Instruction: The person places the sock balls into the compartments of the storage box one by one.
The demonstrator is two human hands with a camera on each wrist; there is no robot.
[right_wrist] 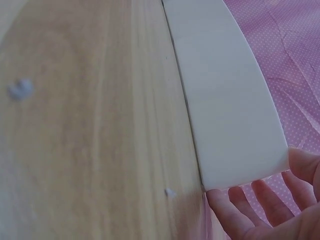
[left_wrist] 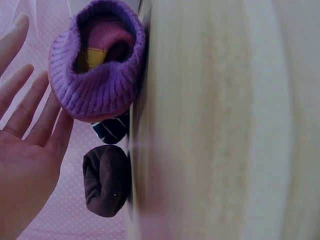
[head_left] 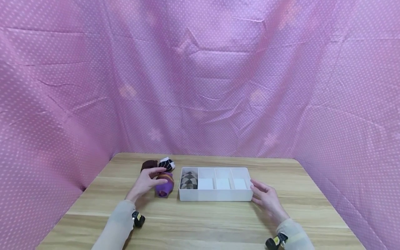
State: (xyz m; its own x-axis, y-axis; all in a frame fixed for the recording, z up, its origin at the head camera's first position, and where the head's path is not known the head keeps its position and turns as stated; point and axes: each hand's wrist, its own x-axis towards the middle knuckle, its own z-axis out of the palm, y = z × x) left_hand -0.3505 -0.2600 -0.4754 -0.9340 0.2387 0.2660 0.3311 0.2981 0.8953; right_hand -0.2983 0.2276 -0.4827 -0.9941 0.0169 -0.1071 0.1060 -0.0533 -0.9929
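A rolled purple sock (head_left: 163,190) with an orange band lies left of the box, its ribbed opening facing the near side. Over it reaches my left hand (head_left: 146,182), holding nothing; in the left wrist view its fingers (left_wrist: 37,110) are extended right beside the purple roll. Just behind are a dark brown rolled sock (head_left: 149,164) and a black-and-white patterned one (head_left: 167,164). The white divided box (head_left: 215,196) has a rolled argyle sock (head_left: 189,181) in its leftmost compartment. At the box's right end, my right hand (head_left: 269,202) touches the end wall with relaxed fingers.
Everything stands on a light wood-grain table (head_left: 200,222). Pink dotted cloth (head_left: 200,86) hangs behind and along both sides. Small pale flecks (right_wrist: 20,89) mark the tabletop in the right wrist view. Thin dividers split the box crosswise.
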